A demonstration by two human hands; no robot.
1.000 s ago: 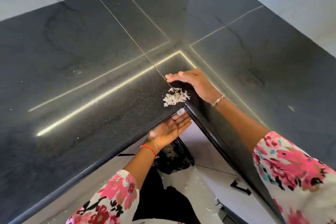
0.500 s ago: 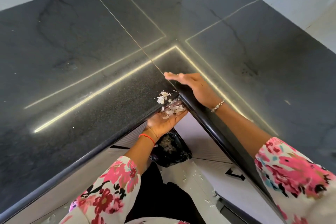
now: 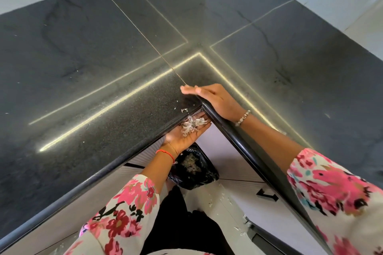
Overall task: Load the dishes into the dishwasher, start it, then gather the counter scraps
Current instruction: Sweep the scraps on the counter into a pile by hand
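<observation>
My left hand (image 3: pixel 182 137) is cupped palm-up just under the inner corner of the black counter (image 3: pixel 103 93), with a small pile of whitish scraps (image 3: pixel 192 124) lying in its palm. My right hand (image 3: pixel 211 99) lies on edge on the countertop at that corner, fingers straight and together, its side against the counter's rim. A few tiny white bits (image 3: pixel 184 110) stay on the counter beside the corner.
A black bin bag (image 3: pixel 194 172) with pale scraps inside sits on the floor below my left wrist. White flakes (image 3: pixel 223 201) are scattered on the pale floor. A cabinet front with a black handle (image 3: pixel 266 194) stands at the right.
My right hand has swept the scraps off the counter's corner into my left palm. The pile that lay on the counter now lies in my left hand.
</observation>
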